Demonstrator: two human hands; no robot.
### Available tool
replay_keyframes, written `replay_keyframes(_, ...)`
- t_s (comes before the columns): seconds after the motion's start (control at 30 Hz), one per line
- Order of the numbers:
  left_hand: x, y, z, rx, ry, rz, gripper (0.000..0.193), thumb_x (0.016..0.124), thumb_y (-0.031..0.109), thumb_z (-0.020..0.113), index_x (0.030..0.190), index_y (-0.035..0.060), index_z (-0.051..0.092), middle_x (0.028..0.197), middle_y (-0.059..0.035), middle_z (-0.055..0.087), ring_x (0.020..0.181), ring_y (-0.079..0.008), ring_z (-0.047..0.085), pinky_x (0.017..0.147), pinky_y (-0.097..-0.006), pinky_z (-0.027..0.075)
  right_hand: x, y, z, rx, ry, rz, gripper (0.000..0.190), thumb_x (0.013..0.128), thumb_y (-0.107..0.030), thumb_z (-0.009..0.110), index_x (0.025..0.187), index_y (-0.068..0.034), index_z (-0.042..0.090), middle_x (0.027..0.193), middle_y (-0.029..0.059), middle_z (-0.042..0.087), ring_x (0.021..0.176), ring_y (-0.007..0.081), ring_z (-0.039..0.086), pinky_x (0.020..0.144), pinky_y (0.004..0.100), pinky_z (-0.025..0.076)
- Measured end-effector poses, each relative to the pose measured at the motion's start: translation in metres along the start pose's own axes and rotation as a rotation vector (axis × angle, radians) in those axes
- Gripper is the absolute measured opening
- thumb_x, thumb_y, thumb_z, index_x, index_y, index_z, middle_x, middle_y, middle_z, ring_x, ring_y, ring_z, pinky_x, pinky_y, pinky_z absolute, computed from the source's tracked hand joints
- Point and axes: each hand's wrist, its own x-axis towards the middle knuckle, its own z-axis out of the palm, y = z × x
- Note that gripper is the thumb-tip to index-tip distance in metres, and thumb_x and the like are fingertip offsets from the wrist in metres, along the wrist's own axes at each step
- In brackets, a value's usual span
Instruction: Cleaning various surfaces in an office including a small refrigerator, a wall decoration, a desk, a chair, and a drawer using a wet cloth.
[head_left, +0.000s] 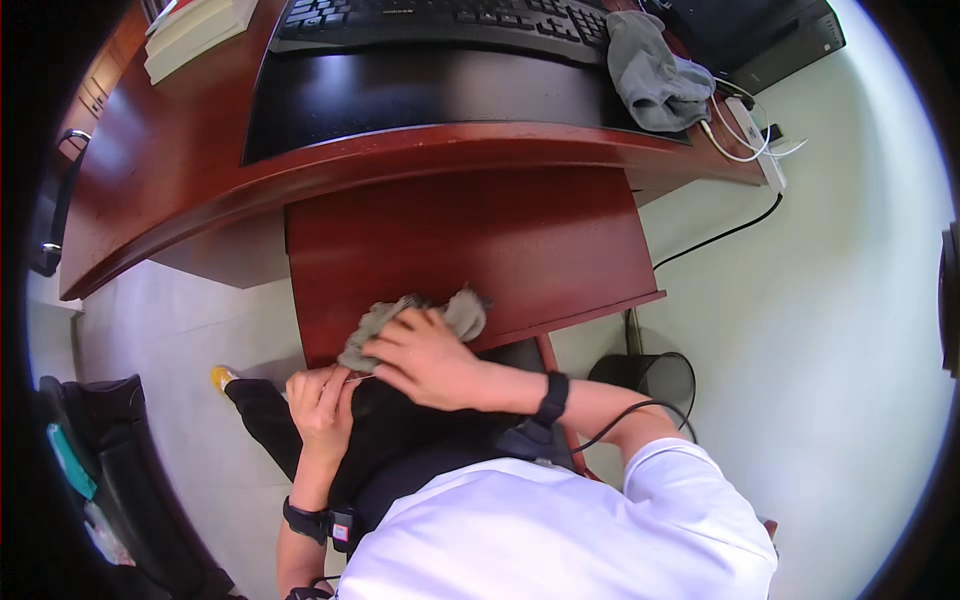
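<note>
A crumpled grey cloth (466, 313) lies on the reddish-brown pull-out keyboard tray (465, 232), near its front edge. My right hand (431, 364) is laid over the cloth with fingers bent onto it, hiding part of it. At the tray's front-left corner, my left hand (321, 401) has its fingers curled together, close to the cloth. A thin pale line runs from these fingers towards my right hand; whether it is a thread or the tray's edge is unclear. What the left fingertips grip is hidden.
On the wooden desk (165, 180) lie a black keyboard (450, 26), a second grey cloth (652, 75) and a book (199, 37). White cables (739, 142) and a power strip (761, 150) hang at its right. A mesh waste bin (660, 382) stands right; a black chair (127, 465) stands left.
</note>
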Motion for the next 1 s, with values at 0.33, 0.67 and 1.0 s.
replay_keyframes(0.33,0.0,-0.004,0.002,-0.051,0.04,0.0,0.028,0.058,-0.001,0.071,0.085,0.0029,0.063,0.078,-0.0066,0.057,0.072,-0.0233,0.052,0.065,-0.0331,0.041,-0.181,0.157,-0.159,-0.44,0.078,0.276,0.016,0.07,-0.001,0.049,0.082,-0.003,0.06,0.083,0.0134,0.054,0.085,0.0333,0.05,0.077,0.0405,0.039)
replay_keyframes(0.67,-0.004,-0.006,0.004,-0.105,0.087,0.008,0.028,0.059,0.0,0.071,0.086,0.0041,0.063,0.078,-0.0065,0.056,0.073,-0.0239,0.051,0.065,-0.0337,0.04,-0.152,0.129,-0.259,-0.315,0.407,0.984,0.017,0.088,-0.013,0.044,0.092,-0.004,0.057,0.085,0.0113,0.06,0.077,0.0238,0.06,0.068,0.0361,0.048)
replay_keyframes(1.0,-0.002,-0.013,0.002,-0.132,0.079,0.019,0.029,0.061,0.004,0.071,0.088,0.0044,0.062,0.079,-0.0044,0.055,0.073,-0.0218,0.05,0.067,-0.0343,0.039,-0.1,0.132,-0.178,0.035,0.536,0.957,0.023,0.086,-0.018,0.049,0.102,-0.002,0.054,0.1,0.0122,0.056,0.085,0.0214,0.056,0.075,0.0312,0.046)
